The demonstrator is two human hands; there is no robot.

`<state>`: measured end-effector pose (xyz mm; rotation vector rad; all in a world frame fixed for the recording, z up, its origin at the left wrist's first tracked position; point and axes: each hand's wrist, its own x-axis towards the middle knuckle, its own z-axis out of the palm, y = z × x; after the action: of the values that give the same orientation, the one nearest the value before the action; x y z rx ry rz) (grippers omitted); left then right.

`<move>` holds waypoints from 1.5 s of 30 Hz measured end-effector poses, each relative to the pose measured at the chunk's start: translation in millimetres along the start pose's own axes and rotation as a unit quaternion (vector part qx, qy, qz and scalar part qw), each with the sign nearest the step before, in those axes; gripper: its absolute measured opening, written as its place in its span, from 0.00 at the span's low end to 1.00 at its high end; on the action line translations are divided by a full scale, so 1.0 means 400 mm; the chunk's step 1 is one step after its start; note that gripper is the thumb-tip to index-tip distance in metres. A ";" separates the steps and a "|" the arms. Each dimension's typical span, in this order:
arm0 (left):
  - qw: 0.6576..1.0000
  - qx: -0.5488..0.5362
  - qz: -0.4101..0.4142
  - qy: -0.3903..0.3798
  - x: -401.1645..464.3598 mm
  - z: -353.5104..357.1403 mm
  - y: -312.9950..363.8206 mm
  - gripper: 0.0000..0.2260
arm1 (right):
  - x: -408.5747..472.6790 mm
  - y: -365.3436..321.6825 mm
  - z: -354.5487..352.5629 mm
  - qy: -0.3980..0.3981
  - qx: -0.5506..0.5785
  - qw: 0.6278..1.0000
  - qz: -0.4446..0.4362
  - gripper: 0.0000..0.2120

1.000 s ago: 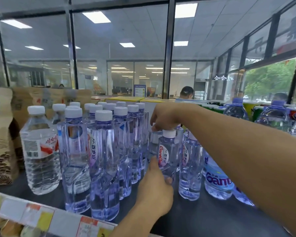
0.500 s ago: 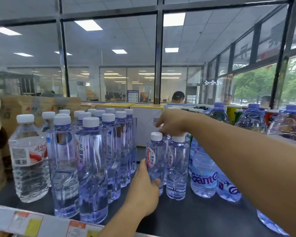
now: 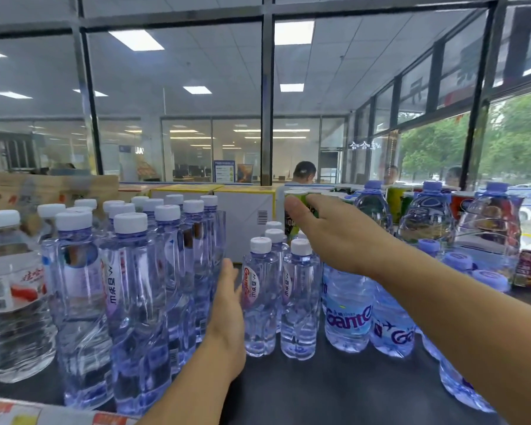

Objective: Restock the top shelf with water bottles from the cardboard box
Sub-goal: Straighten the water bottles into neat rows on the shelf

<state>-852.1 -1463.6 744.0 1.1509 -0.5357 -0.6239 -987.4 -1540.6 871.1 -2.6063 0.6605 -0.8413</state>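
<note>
Several small water bottles (image 3: 259, 296) with white caps stand in a short double row at the middle of the dark top shelf (image 3: 319, 391). My left hand (image 3: 229, 314) is flat beside the front left small bottle, fingers straight, touching or nearly touching its label. My right hand (image 3: 328, 231) reaches over the small bottles with relaxed fingers, its fingertips at a green-lidded can (image 3: 298, 199) behind them. Neither hand holds a bottle. The cardboard box is not in view.
Rows of taller white-capped bottles (image 3: 135, 302) fill the shelf's left side, with a wide clear bottle (image 3: 10, 289) at the far left. Large blue-capped jugs (image 3: 350, 308) stand on the right. Cartons (image 3: 246, 222) line the back. Price labels (image 3: 43, 415) run along the front edge.
My left hand has let go of the front small bottle and opened flat beside it. My right hand has lifted off the bottle caps and reached further back.
</note>
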 end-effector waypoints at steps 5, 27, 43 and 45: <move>0.997 0.040 -0.065 -0.019 0.016 0.020 -0.028 0.46 | -0.077 0.027 0.062 -0.034 -0.018 0.999 0.032 0.27; 0.989 0.144 0.022 -0.004 -0.032 0.050 -0.046 0.48 | -0.375 0.182 0.111 0.182 0.031 0.983 0.016 0.29; 0.961 0.274 0.029 -0.013 -0.099 0.036 -0.034 0.50 | -0.356 0.237 0.004 0.350 -0.002 0.937 0.010 0.11; 0.954 0.295 0.045 -0.012 -0.128 0.024 -0.018 0.50 | -0.364 0.219 0.014 0.347 -0.003 0.938 0.015 0.12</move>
<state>-896.3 -1436.4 736.8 1.6710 -0.8234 -0.4050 -1117.5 -1537.9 761.5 -2.2544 0.8626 -1.7739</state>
